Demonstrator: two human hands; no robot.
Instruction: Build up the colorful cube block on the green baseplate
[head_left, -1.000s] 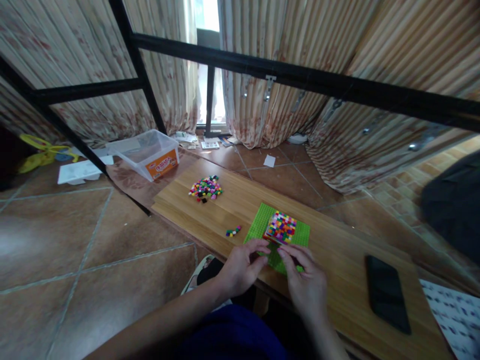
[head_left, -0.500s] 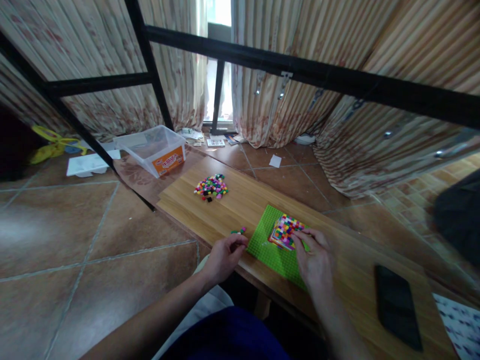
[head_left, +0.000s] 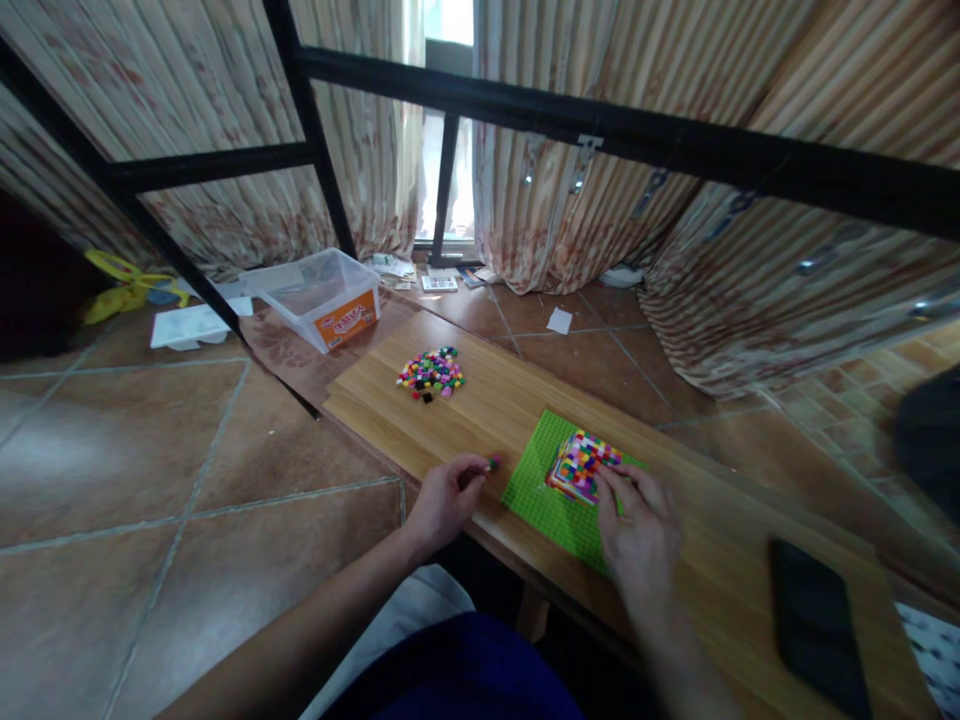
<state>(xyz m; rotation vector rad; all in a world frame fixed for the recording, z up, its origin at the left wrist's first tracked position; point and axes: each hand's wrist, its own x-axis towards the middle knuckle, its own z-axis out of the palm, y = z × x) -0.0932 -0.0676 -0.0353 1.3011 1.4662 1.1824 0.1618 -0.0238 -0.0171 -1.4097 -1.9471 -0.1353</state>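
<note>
A green baseplate (head_left: 541, 496) lies on a wooden board (head_left: 487, 400). On it stands a many-coloured block of small bricks (head_left: 582, 463). My right hand (head_left: 637, 530) rests on the plate with its fingertips pressed against the block's near right side. My left hand (head_left: 444, 495) is left of the plate, fingers pinched around a few small loose bricks (head_left: 493, 463) on the board. A pile of loose coloured bricks (head_left: 431, 372) sits farther back on the board.
A black phone (head_left: 816, 627) lies on the board at the right. A clear plastic tub (head_left: 322, 297) and papers sit on the tiled floor behind. A black metal frame (head_left: 600, 140) crosses in front of striped curtains.
My left hand moved left off the baseplate to the small loose bricks and closed on them. My right hand moved up to the block's side. The view shifted slightly.
</note>
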